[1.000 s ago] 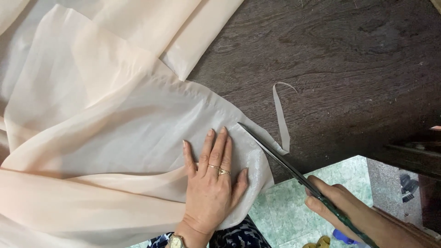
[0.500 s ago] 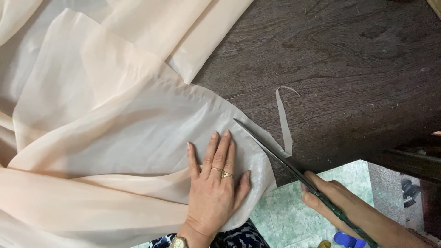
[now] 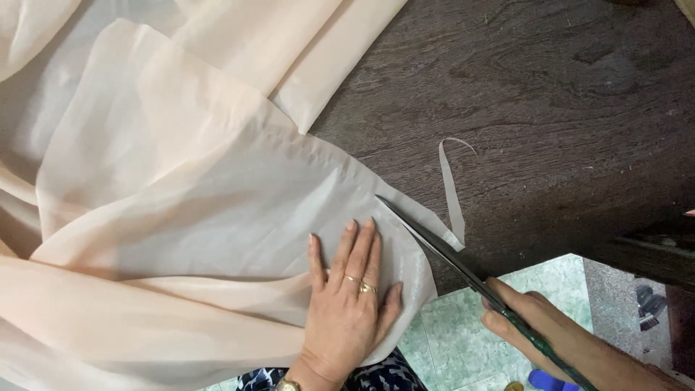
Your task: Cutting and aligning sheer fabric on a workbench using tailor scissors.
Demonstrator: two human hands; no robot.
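Two hands (image 3: 347,304), one pair of scissors (image 3: 434,242), one peach cloth (image 3: 181,217), two rings (image 3: 360,284)

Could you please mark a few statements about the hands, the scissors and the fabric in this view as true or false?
1. The left hand lies flat on the pale peach fabric. True.
2. The right hand holds a rotary cutter. False: it holds long scissors.
3. The scissors' blades point toward the upper left, at the fabric's curved edge. True.
4. The fabric lies on a white tabletop. False: the table is dark wood.
5. A narrow cut strip curls up from the fabric's edge beside the blades. True.
6. The left hand wears no rings. False: rings show on two fingers.
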